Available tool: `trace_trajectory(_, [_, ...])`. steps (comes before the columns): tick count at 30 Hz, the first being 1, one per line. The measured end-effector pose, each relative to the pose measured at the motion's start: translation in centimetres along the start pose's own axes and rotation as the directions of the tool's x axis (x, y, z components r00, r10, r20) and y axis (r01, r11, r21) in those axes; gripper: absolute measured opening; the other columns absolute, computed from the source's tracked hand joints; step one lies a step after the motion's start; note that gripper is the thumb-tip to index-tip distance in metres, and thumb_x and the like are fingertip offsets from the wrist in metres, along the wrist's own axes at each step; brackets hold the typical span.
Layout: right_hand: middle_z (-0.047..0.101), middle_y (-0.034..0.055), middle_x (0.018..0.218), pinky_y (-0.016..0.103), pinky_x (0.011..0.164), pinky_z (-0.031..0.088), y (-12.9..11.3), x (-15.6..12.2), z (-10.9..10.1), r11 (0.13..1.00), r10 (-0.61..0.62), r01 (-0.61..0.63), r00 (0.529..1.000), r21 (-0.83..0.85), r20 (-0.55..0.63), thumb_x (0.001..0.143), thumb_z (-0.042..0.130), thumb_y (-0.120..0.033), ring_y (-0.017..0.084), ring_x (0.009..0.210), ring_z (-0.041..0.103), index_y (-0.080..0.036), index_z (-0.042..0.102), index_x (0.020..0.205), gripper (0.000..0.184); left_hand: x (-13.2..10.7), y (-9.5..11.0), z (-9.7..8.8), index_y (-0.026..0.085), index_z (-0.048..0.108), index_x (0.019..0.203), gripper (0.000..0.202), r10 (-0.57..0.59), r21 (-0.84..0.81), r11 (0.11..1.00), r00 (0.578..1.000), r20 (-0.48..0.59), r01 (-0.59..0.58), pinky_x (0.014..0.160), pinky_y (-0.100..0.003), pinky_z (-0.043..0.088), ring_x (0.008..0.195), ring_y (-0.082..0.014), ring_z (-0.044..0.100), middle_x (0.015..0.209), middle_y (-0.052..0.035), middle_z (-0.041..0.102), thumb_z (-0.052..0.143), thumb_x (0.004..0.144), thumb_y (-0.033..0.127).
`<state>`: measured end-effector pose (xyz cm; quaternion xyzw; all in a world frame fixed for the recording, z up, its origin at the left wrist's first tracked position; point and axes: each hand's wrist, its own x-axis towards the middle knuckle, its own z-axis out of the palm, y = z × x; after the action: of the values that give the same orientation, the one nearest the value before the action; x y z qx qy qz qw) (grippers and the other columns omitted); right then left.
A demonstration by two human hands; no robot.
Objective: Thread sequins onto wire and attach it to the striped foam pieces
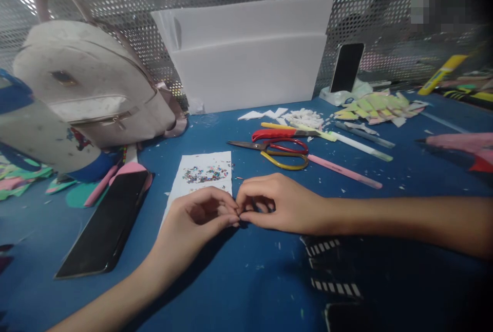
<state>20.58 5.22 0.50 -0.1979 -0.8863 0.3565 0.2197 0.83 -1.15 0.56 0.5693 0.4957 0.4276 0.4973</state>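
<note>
My left hand (196,219) and my right hand (283,203) meet fingertip to fingertip over the blue table. Both are closed in a pinch, thumbs against fingers. A small dark bit shows at the fingertips, too small to name. Behind my left hand lies a sheet of white paper (206,160), partly covered by that hand. Shiny multicoloured sequins or glitter pieces (206,173) are heaped on it. Beyond my right hand rest scissors (283,152) with one red and one yellow handle loop, and a pink pen (344,171).
A black phone (103,229) lies left, near a white backpack (88,80) and a large jug (50,131). White foam boards (250,65) stand behind. A red-handled cutter (275,134), paper scraps (381,107) and a pink glue gun (462,143) lie right. Black-and-white striped pieces (335,287) lie in front.
</note>
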Motion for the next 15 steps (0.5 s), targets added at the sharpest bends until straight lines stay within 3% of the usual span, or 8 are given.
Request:
trace_trajectory(8, [0.056,-0.0053,0.070,0.018,0.053,0.035,-0.06,0.05,-0.48,0.997,-0.020,0.023,0.999,0.071,-0.036,0.079,0.058,-0.008,0.005,0.056,0.043,-0.017,0.059,0.084,0.011,-0.13,0.19,0.02,0.018,0.068,0.080,0.007,0.016,0.024,1.000,0.999,-0.033,-0.015,0.064,-0.019,0.058,0.065,-0.0104,0.067,0.070,0.0011,0.069,0.071,0.077,0.012])
trace_trajectory(15, [0.052,-0.0051,0.068,0.018,0.051,0.035,0.26,0.10,-0.52,0.996,-0.045,0.048,0.998,0.080,-0.043,0.080,0.056,-0.007,0.005,0.054,0.042,-0.016,0.059,0.083,0.009,-0.37,-0.28,-0.26,0.019,0.069,0.082,0.007,0.096,0.111,0.990,0.993,-0.073,-0.087,0.068,-0.019,0.058,0.072,-0.0114,0.068,0.077,0.0002,0.070,0.071,0.078,0.014])
